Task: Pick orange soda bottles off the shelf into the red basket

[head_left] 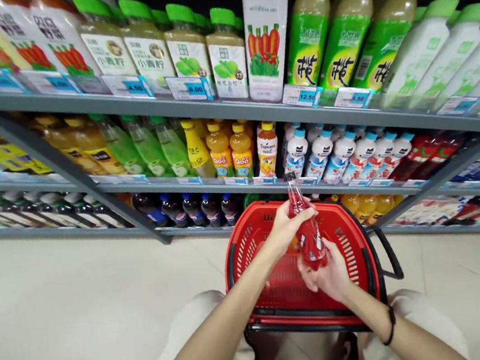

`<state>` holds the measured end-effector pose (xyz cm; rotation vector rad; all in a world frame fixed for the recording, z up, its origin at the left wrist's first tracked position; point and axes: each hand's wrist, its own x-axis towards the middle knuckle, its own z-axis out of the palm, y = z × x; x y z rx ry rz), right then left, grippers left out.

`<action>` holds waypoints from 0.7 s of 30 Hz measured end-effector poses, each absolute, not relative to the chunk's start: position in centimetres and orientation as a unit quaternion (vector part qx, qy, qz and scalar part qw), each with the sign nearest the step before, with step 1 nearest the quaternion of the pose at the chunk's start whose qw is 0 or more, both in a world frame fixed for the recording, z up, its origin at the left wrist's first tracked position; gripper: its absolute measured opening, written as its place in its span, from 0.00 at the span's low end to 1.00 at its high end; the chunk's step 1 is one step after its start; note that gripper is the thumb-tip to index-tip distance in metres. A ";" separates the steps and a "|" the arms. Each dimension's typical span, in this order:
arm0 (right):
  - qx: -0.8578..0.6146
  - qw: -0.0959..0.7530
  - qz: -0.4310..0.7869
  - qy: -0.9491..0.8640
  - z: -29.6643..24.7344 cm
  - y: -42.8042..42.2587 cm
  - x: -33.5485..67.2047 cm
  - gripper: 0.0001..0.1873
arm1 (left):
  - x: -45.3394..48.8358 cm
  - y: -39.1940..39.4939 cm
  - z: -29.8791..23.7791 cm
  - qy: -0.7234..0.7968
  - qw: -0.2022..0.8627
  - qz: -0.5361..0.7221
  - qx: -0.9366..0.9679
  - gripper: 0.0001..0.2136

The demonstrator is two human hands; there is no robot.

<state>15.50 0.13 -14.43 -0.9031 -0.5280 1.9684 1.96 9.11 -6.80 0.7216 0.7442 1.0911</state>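
Note:
A bottle of red drink (310, 240) with a dark cap is held tilted above the red shopping basket (263, 310). My left hand (289, 224) is closed around the bottle's upper part, thumb across its front. Lower down, my right hand (329, 274) cups the bottle's base, fingers curled under it. The basket stands on the floor between my knees, its black handle (389, 252) out to the right. Something orange shows inside the basket behind my left hand, too covered to name.
Ahead is a grey shelf (213, 99) of drinks. Green-capped juice bottles (184, 47) line the upper level. Below are Qoo bottles (219, 150), blue-capped white bottles (321, 150) and red bottles (430, 152). Dark Pepsi bottles (193, 209) sit on the lowest level, above the pale floor (86, 313).

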 end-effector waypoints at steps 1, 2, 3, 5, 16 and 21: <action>-0.346 0.417 0.818 -0.192 -14.5 -0.1 15.2 0.36 | 1.7 9.3 -6.6 0.330 0.731 0.507 0.316 0.25; -0.338 0.403 0.830 -0.183 -14.4 -0.3 15.0 0.36 | 1.4 9.5 -6.4 0.321 0.728 0.520 0.311 0.23; -0.339 0.397 0.832 -0.186 -14.4 -0.4 14.9 0.36 | 1.1 9.6 -6.2 0.311 0.722 0.532 0.313 0.21; -0.352 0.404 0.817 -0.213 -14.2 -0.5 15.0 0.35 | 0.6 9.8 -6.1 0.296 0.709 0.551 0.326 0.18; -0.463 0.529 0.650 -0.288 -13.1 -0.2 15.4 0.39 | -0.6 10.6 -5.8 0.255 0.737 0.577 0.245 0.31; -0.396 0.415 0.785 -0.234 -12.7 0.2 16.0 0.36 | -0.2 11.3 -6.7 0.303 0.718 0.606 0.159 0.30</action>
